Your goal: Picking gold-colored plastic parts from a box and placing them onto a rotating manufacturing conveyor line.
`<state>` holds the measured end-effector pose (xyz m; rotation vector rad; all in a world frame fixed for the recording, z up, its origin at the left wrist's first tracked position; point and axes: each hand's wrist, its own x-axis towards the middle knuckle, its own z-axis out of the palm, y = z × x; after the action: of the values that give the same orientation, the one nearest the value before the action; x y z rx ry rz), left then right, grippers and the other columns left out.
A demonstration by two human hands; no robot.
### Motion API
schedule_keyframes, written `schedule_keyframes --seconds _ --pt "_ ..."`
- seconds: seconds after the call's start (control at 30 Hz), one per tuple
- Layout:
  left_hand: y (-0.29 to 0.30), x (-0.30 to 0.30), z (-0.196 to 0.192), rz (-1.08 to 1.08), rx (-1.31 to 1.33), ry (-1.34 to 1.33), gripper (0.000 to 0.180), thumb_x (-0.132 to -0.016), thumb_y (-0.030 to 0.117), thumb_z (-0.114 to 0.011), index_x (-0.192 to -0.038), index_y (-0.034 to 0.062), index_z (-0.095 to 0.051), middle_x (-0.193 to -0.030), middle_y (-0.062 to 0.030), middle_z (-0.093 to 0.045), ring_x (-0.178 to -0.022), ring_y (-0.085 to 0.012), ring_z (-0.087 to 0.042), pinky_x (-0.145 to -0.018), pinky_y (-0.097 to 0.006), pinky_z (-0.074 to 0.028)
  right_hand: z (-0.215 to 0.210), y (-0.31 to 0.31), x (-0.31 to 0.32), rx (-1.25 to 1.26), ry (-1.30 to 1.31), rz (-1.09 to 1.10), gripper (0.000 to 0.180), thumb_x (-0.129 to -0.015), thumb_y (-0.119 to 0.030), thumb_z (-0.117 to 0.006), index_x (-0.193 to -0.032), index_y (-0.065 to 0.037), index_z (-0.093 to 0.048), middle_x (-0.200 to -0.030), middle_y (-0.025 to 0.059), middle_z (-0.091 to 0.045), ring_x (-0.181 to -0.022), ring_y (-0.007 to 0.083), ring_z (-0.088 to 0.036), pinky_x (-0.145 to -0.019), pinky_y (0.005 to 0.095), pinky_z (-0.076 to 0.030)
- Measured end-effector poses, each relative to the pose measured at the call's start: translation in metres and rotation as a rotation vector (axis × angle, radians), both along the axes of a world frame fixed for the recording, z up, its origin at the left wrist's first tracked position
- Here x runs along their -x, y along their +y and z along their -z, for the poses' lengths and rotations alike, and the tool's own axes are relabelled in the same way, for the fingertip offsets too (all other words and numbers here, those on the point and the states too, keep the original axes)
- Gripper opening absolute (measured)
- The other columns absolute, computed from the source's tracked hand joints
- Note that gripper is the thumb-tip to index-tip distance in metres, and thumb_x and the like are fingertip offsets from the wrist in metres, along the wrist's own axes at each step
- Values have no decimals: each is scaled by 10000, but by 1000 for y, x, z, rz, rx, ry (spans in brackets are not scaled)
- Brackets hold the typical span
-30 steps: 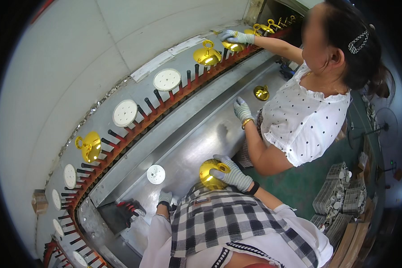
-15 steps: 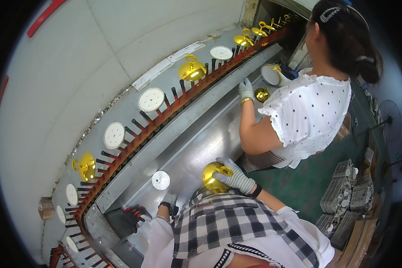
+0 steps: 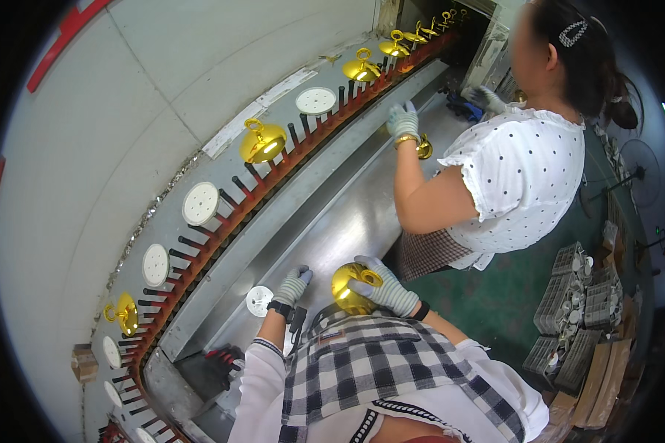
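Note:
My right hand [image 3: 393, 294], in a striped grey-white glove, grips a shiny gold dome [image 3: 347, 286] with a ring on top, close to my checked apron. The thumb lies across the dome near its ring. My left hand [image 3: 291, 285], gloved too, is to the left of the dome and apart from it. Its fingers are curled, and whatever they may hold is hidden. Partly behind this hand, a round white disc [image 3: 259, 300] rests on the metal bench [image 3: 332, 235].
A curved conveyor [image 3: 238, 209] with dark-tipped pegs carries gold domes [image 3: 264, 142] and white discs [image 3: 201, 203] along the far wall. A co-worker [image 3: 513, 166] in gloves stands at the right. Grey crates [image 3: 558, 303] of white parts sit on the green floor [image 3: 495, 310].
My left hand has risen from beside my apron to over the bench near the white disc. The conveyor's pieces have shifted left and nearer. The co-worker's hands have moved. My right hand keeps the dome.

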<state>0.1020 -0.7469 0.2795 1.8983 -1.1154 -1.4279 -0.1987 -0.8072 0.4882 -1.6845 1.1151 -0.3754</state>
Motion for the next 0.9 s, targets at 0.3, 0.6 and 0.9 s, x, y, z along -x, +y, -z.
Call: schedule_keyframes --seconds 0.3,0.6,0.9 --pt "53 -10 27 -25 -139 51 585 -968 431 -616 -1320 -35 -645 -1291 -263 -686 -1265 -354 -628 -1096 -396 -456 8 -5 -3 -69 -68 81 866 -826 -493 -740 -1451 57 -503 -1363 295 -528 -1261 412 -573 -1096 414 -472" --pt "131 -4 51 -417 -393 318 371 -980 345 -631 -1183 35 -653 -886 -82 -688 -681 -202 -652 -588 -362 -546 7 -3 7 -98 -50 12 858 -834 -507 -736 -1447 51 -513 -1358 297 -538 -1273 413 -566 -1111 414 -460" --pt "168 -25 92 -499 -533 532 257 -1003 325 -577 -952 89 -664 -767 -70 -660 -622 -209 -632 -602 -348 -535 10 3 -1 -77 -39 25 886 -823 -544 -740 -1453 36 -513 -1372 294 -536 -1278 405 -566 -1108 422 -462"
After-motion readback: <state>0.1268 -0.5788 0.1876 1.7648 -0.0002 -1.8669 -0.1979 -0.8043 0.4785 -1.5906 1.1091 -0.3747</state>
